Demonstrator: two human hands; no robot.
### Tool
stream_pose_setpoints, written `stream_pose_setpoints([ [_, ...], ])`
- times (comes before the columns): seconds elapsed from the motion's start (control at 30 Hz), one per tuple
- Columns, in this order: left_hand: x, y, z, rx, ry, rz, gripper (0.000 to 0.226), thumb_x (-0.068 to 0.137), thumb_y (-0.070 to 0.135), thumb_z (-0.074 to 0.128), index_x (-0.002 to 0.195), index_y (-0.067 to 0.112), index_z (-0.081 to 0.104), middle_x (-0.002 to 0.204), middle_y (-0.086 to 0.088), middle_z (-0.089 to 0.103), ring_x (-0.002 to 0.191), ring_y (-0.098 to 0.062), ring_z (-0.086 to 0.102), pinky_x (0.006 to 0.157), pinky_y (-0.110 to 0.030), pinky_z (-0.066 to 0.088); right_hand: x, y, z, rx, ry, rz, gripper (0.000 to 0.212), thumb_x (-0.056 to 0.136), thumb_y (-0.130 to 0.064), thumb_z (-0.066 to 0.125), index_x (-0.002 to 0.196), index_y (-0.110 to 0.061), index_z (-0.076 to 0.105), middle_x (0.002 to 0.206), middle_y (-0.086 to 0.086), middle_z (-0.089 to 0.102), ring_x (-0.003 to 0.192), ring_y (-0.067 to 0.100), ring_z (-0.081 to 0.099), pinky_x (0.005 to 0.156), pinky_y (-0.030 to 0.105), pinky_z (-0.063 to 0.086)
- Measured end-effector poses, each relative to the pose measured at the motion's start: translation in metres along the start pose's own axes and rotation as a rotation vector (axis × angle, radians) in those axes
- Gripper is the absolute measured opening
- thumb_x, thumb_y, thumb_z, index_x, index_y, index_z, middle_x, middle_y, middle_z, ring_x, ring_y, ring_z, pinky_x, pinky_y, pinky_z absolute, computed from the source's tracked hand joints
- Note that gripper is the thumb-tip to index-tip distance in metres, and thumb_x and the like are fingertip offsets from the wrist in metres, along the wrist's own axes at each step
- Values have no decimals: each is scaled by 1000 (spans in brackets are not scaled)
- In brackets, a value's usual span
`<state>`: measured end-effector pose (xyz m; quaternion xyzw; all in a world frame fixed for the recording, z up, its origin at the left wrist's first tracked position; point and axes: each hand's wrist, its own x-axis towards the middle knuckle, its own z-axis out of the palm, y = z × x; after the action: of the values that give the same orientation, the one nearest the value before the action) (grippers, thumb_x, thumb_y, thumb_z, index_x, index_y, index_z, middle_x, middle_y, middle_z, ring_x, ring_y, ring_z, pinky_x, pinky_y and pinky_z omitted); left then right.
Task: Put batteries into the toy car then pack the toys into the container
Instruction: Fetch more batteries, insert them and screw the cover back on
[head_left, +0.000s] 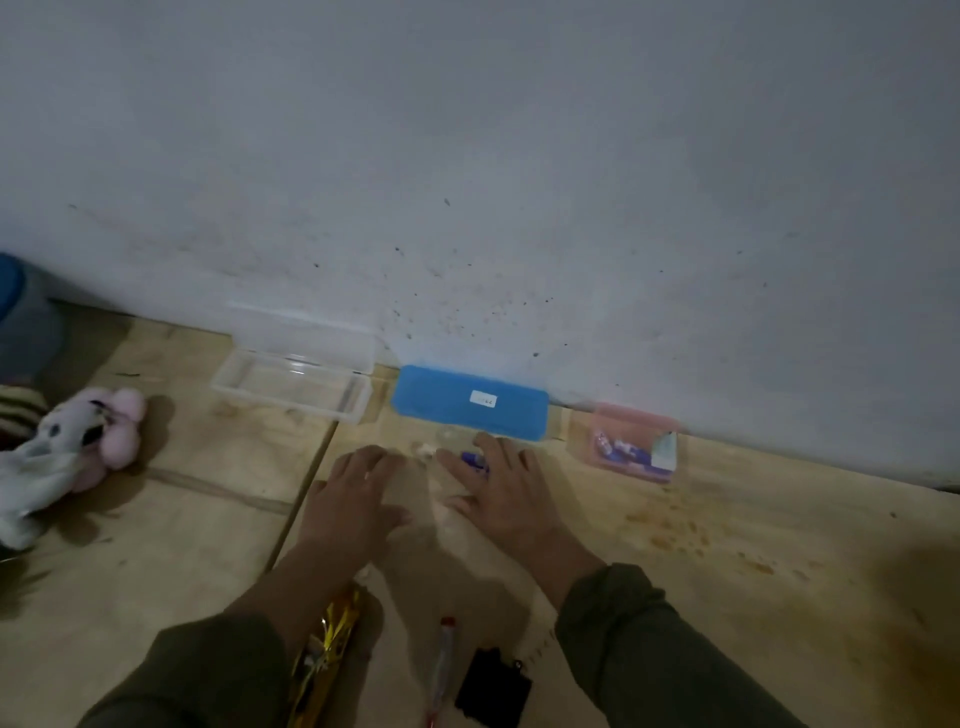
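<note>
Purple battery (474, 460) lies under the right hand (506, 493), fingers (488, 447) spread; left hand (358, 499) open, farther off.

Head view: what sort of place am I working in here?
Probably a home floor or low wooden surface against a wall, not a workshop. Bare plywood-like boards meet a scuffed, speckled white wall; a plush toy lies at the left, and small plastic cases, clear, blue and pink, line the wall.

blue lid (470, 402); pink box (628, 447); pink-white plush (67, 447)
</note>
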<state>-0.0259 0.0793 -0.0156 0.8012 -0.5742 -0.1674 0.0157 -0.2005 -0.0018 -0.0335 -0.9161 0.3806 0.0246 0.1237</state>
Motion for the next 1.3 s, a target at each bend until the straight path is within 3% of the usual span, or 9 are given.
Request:
stream_pose_setpoints([
  [0.17, 0, 3, 4, -64, 32, -37, 62, 84, 37, 64, 139, 28, 36, 146, 6, 33, 135, -17, 30, 105, -38, 36, 8, 1, 11, -85, -124, -21, 40, 97, -47, 29, 129, -25, 39, 129, 11, 43, 113, 28, 44, 96, 40, 37],
  [0.27, 2, 3, 5, -70, 33, -57, 63, 83, 37, 66, 138, 30, 37, 145, 8, 34, 135, -15, 30, 106, -38, 35, 2, -9, 16, -144, 24, 11, 25, 92, -41, 32, 103, -20, 40, 96, 7, 59, 78, 23, 58, 61, 32, 49],
  [0.3, 2, 2, 6, -67, 28, -55, 64, 83, 37, 66, 138, 30, 36, 145, 8, 33, 136, -15, 29, 106, -38, 35, 1, -11, 17, -161, 23, -4, 24, 93, -36, 34, 107, -17, 40, 97, 10, 58, 79, 25, 59, 60, 34, 48],
  [0.4, 1, 1, 5, -56, 0, -49, 64, 84, 38, 65, 139, 29, 35, 146, 6, 32, 137, -17, 28, 105, -39, 34, 2, -20, 6, -117, -88, 53, 31, 100, -31, 34, 125, -13, 39, 112, 13, 54, 98, 30, 56, 78, 39, 46],
  [0.6, -29, -7, -14, -58, -57, 29, 77, 87, 45, 60, 148, 31, 16, 156, 4, 18, 144, -19, 18, 114, -46, 25, -17, -56, -26, 360, -18, 321, 43, 85, -49, 59, 122, -26, 55, 111, 7, 67, 101, 26, 60, 81, 32, 46],
  [0.73, -72, -38, -29, -99, -27, 86, 84, 83, 55, 59, 149, 34, 11, 158, 2, 10, 146, -21, 9, 115, -50, 23, -55, -101, -36, 596, 4, 289, 74, 76, -43, 71, 141, -41, 35, 117, 8, 66, 109, 25, 59, 90, 29, 45],
  [0.87, -112, -65, -38, -161, -126, 104, 101, 73, 69, 61, 150, 37, 3, 159, -2, 0, 146, -26, 1, 113, -55, 20, -83, -140, -26, 479, -27, 266, 88, 77, -42, 71, 142, -52, 12, 125, 14, 60, 114, 29, 56, 93, 34, 45],
  [1.13, -174, -73, -9, -37, -293, 116, 134, 60, 78, 64, 145, 30, -27, 158, -12, -16, 147, -33, -5, 113, -55, 21, -99, -179, 0, 318, -105, 245, 75, 78, -40, 70, 141, -47, 29, 144, -8, 46, 128, 19, 45, 101, 35, 39],
  [1.3, -181, -75, 7, -121, -256, 89, 122, 76, 52, 70, 146, 22, -25, 155, -18, 8, 139, -37, 19, 111, -45, 25, -103, -183, 11, 354, -67, 312, 67, 77, -46, 70, 137, -41, 41, 143, -9, 48, 128, 18, 46, 105, 40, 31],
])
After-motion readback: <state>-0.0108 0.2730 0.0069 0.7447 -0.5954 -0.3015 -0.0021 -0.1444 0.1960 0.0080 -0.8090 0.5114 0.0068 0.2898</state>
